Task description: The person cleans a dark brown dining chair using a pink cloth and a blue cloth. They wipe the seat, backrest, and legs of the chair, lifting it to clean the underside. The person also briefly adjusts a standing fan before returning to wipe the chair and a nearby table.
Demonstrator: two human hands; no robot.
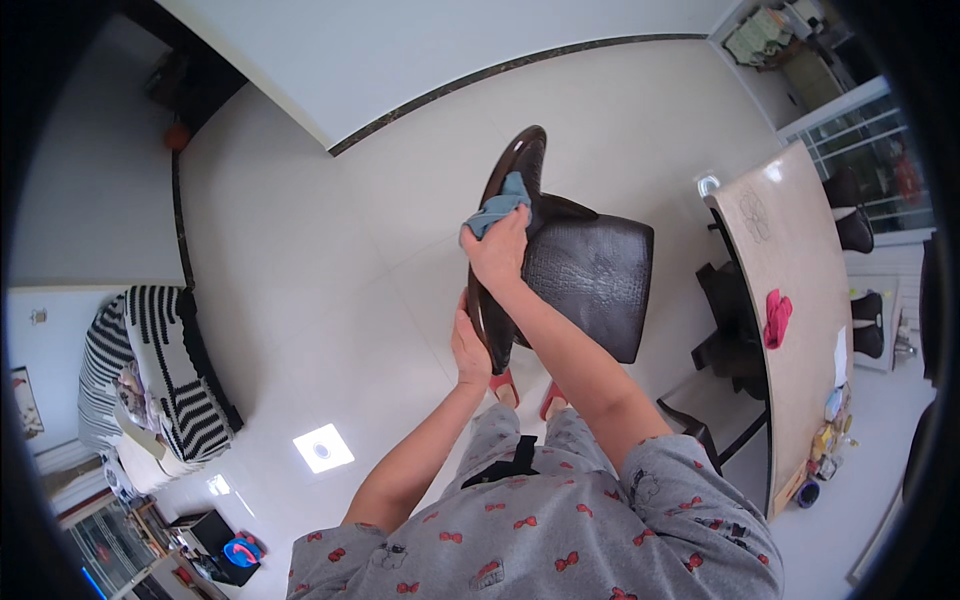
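Observation:
A dark chair with a glossy frame and a textured, leather-like seat [592, 277] stands in front of me, its back toward the left. My right hand [501, 244] presses a folded blue-grey cloth [501, 210] against the top edge of the chair back [531, 150]. Lower down, my left hand [471, 349] rests against the outer side of the same chair back, near its lower end. Part of the left fingers is hidden behind the frame.
On the right runs a long pale table [795, 247] with a pink cloth [778, 319] and small items on it. Dark chairs [731, 319] are tucked at its side. A sofa with a striped black-and-white cover [176, 375] stands left. A wall juts in ahead.

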